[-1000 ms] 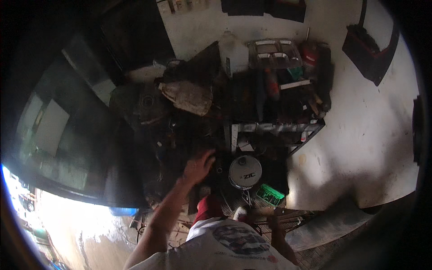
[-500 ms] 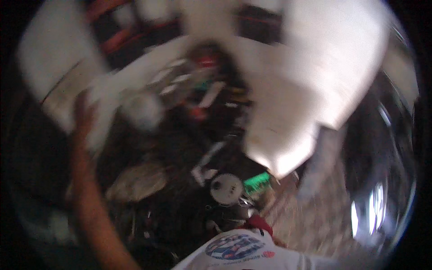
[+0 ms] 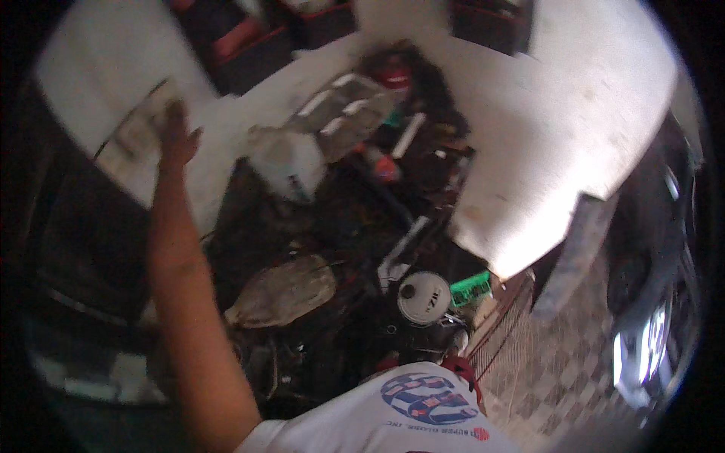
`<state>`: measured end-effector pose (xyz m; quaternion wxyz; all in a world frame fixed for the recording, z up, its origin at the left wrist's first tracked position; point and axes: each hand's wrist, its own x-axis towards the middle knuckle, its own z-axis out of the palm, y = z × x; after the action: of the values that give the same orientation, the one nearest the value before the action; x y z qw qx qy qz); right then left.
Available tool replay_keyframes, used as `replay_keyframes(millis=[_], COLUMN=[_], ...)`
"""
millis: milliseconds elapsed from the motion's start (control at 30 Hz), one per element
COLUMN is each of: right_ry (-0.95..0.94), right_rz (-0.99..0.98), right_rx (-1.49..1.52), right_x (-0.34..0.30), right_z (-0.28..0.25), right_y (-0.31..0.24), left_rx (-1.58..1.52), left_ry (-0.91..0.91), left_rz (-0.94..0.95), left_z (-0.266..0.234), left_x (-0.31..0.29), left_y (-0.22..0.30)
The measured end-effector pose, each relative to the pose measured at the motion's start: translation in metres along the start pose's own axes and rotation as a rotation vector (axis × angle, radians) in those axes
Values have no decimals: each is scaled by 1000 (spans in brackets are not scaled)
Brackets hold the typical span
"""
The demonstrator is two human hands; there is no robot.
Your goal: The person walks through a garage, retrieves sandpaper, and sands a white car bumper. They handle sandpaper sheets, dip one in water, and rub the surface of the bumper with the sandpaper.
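My left arm stretches up the left side of the head view. My left hand (image 3: 179, 140) is raised to a beige rectangular panel (image 3: 136, 132) on the pale wall. Its thumb stands apart from the fingers, and I see nothing held in it. The fingertips overlap the panel's right part; blur hides whether they touch it. My right hand is out of view. Below and right of my left hand, a whitish plastic jug (image 3: 287, 162) stands in a dark heap of clutter. A dusty, cloudy plastic container (image 3: 283, 292) lies nearer to me.
A round white lid (image 3: 424, 299) and a green plastic basket (image 3: 471, 288) are near my shirt. Farther back are a grey tray (image 3: 343, 113) and a red-labelled bottle (image 3: 381, 166). Dark bins (image 3: 253, 57) line the top. Patterned floor (image 3: 547, 355) shows at the right.
The view has shifted, and the clutter now appears farther right and sharper. My left hand has moved up, from below the beige panel to in front of it.
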<state>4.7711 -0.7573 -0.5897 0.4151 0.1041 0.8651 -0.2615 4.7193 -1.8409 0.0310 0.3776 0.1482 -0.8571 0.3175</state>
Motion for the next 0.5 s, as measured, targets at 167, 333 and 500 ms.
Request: replay_keyframes(millis=[167,333,500], right_ry=[4,22,67], right_rz=[-28,-49,-107], right_rx=[39,82,6], right_x=[4,-9,-27], right_z=[-23,-24,-38], right_y=[-30,-10,28], left_rx=[181,376,538], left_ry=[-427,-507,-484], left_rz=[-339,-289,-225], left_z=[-40,-38,5], left_x=[17,26,10], left_y=[49,62,73])
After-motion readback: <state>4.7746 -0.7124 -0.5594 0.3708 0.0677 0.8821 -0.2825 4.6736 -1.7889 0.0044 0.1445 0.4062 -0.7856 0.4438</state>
